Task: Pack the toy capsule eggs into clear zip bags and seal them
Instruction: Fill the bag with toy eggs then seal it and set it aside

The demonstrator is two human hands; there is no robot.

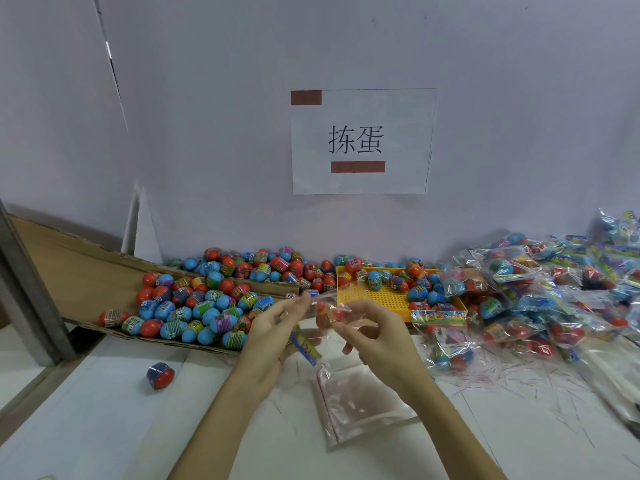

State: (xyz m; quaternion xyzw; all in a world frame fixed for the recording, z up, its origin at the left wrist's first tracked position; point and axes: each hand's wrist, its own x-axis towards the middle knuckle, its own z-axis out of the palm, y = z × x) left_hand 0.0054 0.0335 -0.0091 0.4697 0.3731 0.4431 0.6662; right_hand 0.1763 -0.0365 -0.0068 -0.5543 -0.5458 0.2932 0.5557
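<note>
My left hand [273, 327] and my right hand [375, 329] hold one clear zip bag [311, 318] between them above the table. A red capsule egg [327, 315] sits inside it, and a colourful printed card [306, 344] hangs at its lower end. My right fingers pinch the bag beside the egg; my left hand grips its other side. A heap of loose red and blue capsule eggs [207, 303] fills a flattened cardboard box [79, 268] at the left. A stack of empty zip bags [353, 403] lies on the table below my hands.
A yellow perforated tray [381, 297] with several eggs stands behind my hands. Filled, sealed bags [540, 299] pile up at the right. One stray egg [160, 375] lies on the white table at the left. A paper sign [362, 142] hangs on the wall.
</note>
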